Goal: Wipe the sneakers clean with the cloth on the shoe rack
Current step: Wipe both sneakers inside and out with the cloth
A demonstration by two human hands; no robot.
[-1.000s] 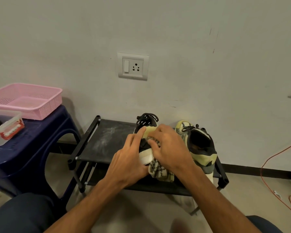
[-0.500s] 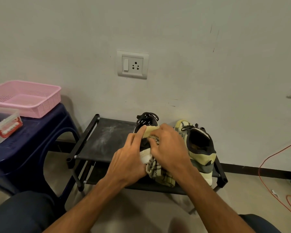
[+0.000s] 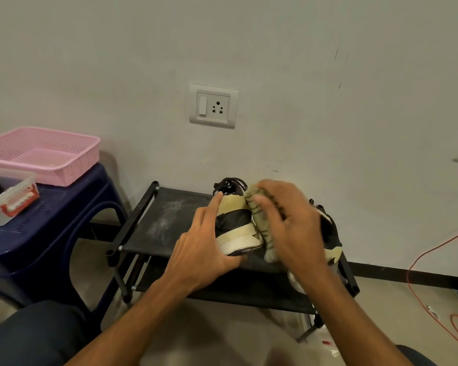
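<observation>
Two black-and-cream sneakers stand on the top shelf of a low black shoe rack (image 3: pixel 154 228) against the wall. My left hand (image 3: pixel 204 247) grips the heel of the left sneaker (image 3: pixel 236 223), thumb under the sole and index finger along its side. My right hand (image 3: pixel 291 223) holds a pale checked cloth (image 3: pixel 262 220) pressed against that sneaker's right side. The right sneaker (image 3: pixel 331 239) sits behind my right hand and is mostly hidden by it.
A dark blue plastic stool (image 3: pixel 45 233) stands left of the rack with a pink basket (image 3: pixel 45 154) and a clear lidded box (image 3: pixel 8 199) on it. A wall socket (image 3: pixel 213 105) is above the rack. An orange cable (image 3: pixel 434 260) trails across the floor at the right.
My right hand with the cloth has slid from the sneaker's heel up along its right side, uncovering the heel. My left hand has shifted lower on the heel.
</observation>
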